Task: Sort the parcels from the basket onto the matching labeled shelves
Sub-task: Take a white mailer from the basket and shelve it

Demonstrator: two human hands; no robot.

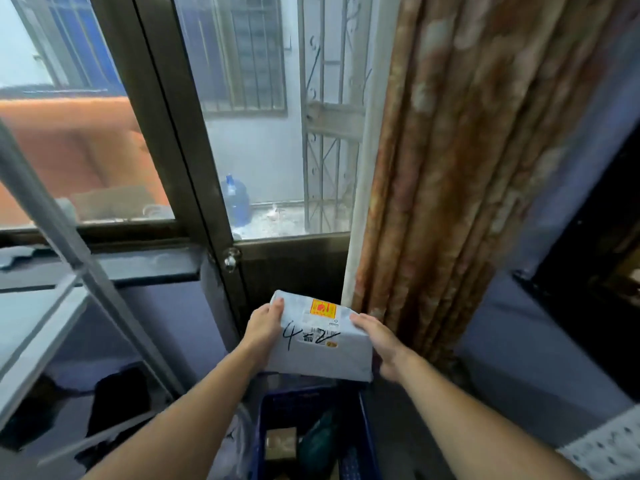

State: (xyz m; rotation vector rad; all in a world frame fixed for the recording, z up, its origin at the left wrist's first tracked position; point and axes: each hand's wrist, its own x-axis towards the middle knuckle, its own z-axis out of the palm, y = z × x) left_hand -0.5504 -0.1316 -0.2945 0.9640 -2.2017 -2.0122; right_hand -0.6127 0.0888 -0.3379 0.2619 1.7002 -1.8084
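Mid-sort: left hand (265, 327) and right hand (379, 344) grip opposite ends of grey parcel (320, 341) marked 4-2, lower centre, above blue basket (311, 434); more parcels inside; shelf rack (52, 271) at left, not yet placed.

Smooth grey plastic-wrapped parcel (320, 344), faintly glossy, with a paper shipping label and an orange-yellow sticker on top. Below it, the dark blue moulded plastic basket (365, 427) shows a ribbed wall. Grey painted metal shelf rack (52, 216) on the left, matt. Brown patterned cloth curtain (467, 168) hangs in soft folds beside a dark metal-framed glass door (194, 188).
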